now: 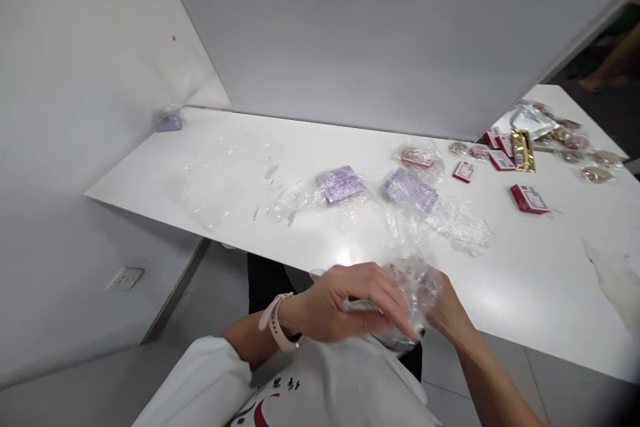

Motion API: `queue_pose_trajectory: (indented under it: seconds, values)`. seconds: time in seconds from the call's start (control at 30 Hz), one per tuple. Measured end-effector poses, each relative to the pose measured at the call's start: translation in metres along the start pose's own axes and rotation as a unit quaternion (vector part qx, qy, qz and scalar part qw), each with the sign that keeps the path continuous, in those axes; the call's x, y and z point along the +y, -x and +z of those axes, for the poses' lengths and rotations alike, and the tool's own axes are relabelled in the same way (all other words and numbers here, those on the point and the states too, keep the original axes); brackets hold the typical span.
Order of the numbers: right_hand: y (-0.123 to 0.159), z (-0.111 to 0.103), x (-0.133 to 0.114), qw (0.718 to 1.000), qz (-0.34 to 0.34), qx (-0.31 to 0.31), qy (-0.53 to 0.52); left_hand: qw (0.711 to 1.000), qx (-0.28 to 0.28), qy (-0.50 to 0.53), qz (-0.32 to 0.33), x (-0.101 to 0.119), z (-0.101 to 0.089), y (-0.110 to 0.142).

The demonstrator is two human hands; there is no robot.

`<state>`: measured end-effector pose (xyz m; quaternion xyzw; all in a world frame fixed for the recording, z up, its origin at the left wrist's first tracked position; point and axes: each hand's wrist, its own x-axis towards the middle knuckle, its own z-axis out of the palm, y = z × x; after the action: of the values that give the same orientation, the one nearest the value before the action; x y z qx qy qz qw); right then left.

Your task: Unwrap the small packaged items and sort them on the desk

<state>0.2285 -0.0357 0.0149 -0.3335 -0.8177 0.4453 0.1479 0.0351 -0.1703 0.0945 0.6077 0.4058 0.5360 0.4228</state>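
Observation:
At the table's front edge, my left hand (367, 303), with a pink watch strap on its wrist, has its fingers bent and closed on a crumpled clear plastic bag (417, 283). My right hand (446, 303) grips the same bag from the other side, its fingers largely hidden by the plastic. Something faintly purplish shows through the bag, too blurred to name. Just beyond my hands lie a purple packet (411, 191) in clear plastic and a second purple packet (341, 184) to its left. More crumpled clear wrap (463, 223) rests to the right.
Red-and-white boxes (530, 199) and several wrapped discs (597, 175) lie at the right, near a gold sachet (523, 150). A wrapped purple item (169, 120) sits at the far left corner. Clear film (215, 173) covers part of the white table (300, 140). A grey partition (360, 40) stands behind.

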Motion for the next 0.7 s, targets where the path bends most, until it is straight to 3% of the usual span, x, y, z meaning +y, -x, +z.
queue_pose_trajectory:
  seconds: [0.03, 0.13, 0.2, 0.27, 0.33, 0.37, 0.47, 0.5, 0.57, 0.6, 0.7]
  values:
    - [-0.001, 0.004, -0.010, 0.998, 0.007, -0.016, -0.058, 0.994, -0.006, -0.100, 0.036, -0.003, 0.002, 0.002]
    - [-0.004, 0.017, -0.049, 0.976, -0.025, -0.117, -0.181, 0.939, 0.011, -0.320, 0.125, -0.022, -0.001, 0.012]
    - [-0.010, 0.028, -0.075, 0.955, -0.081, -0.188, -0.217, 0.915, 0.043, -0.363, 0.172, -0.034, -0.014, 0.022]
    - [-0.017, 0.037, -0.095, 0.942, -0.113, -0.207, -0.238, 0.894, 0.097, -0.375, 0.226, -0.038, -0.045, 0.032]
    - [-0.025, 0.044, -0.106, 0.952, -0.113, -0.156, -0.237, 0.854, 0.175, -0.412, 0.266, -0.032, -0.097, 0.041]
    - [-0.028, 0.047, -0.106, 0.962, -0.103, -0.113, -0.228, 0.819, 0.235, -0.457, 0.257, -0.026, -0.131, 0.045]
    - [-0.034, 0.052, -0.089, 0.982, -0.051, 0.014, -0.182, 0.690, 0.441, -0.549, 0.166, -0.005, -0.248, 0.052]
    - [-0.034, 0.054, -0.079, 0.985, -0.027, 0.043, -0.167, 0.674, 0.491, -0.541, 0.112, -0.002, -0.285, 0.053]
    - [-0.033, 0.059, -0.056, 0.987, 0.018, 0.073, -0.139, 0.668, 0.548, -0.503, 0.002, -0.005, -0.343, 0.053]
    - [-0.032, 0.063, -0.046, 0.988, 0.034, 0.083, -0.129, 0.677, 0.551, -0.485, -0.049, -0.012, -0.362, 0.053]
    - [-0.029, 0.071, -0.023, 0.986, 0.038, 0.111, -0.116, 0.710, 0.532, -0.445, -0.123, -0.047, -0.384, 0.059]
